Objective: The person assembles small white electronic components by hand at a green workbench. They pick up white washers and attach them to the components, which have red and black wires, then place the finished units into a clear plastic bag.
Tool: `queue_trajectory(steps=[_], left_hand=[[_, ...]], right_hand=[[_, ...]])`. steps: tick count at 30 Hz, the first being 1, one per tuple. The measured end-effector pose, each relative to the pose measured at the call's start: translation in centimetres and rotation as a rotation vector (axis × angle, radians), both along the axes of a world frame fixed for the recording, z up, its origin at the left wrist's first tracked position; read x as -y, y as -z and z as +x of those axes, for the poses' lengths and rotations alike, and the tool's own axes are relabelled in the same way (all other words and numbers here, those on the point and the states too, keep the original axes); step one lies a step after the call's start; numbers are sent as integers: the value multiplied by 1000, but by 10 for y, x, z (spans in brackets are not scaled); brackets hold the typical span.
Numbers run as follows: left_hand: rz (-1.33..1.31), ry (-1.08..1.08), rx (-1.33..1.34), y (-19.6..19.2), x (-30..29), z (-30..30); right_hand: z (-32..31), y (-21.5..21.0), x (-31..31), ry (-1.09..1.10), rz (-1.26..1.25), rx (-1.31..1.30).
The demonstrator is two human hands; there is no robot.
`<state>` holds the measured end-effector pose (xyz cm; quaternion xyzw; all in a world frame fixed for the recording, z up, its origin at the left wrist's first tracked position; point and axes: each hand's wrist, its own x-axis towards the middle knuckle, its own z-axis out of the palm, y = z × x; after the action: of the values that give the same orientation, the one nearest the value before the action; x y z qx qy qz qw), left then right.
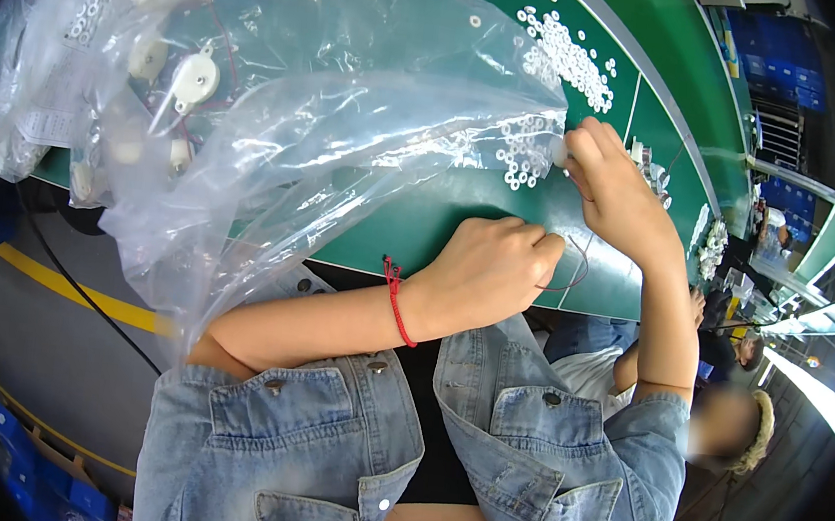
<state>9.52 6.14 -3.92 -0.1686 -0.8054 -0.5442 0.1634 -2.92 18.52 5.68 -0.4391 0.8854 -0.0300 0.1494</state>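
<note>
My left hand, with a red cord bracelet at its wrist, is closed low over the near edge of the green table. A thin dark red wire curves out from its fingers; whatever else it holds is hidden. My right hand pinches a small white part at its fingertips, beside the edge of a large clear plastic bag. Small white ring washers lie by that edge, partly under the plastic. Beyond them spreads a bigger heap of white washers.
Through the bag at left show white round parts with wires. Another clear bag of washers lies at the far left. More white parts sit right of my right hand. A co-worker is at the right.
</note>
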Motion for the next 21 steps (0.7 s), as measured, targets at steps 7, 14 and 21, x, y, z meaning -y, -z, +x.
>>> queue_trajectory(steps=[7,14,21], left_hand=[[37,27,49,-8,2,0],[28,26,51,-9,2,-1],[49,32,60,-12,4,-1]], right_hand=[[5,16,-36,453,-338,282],[16,27,-45,508,-380,224],[17,32,-42,608,-511,343]])
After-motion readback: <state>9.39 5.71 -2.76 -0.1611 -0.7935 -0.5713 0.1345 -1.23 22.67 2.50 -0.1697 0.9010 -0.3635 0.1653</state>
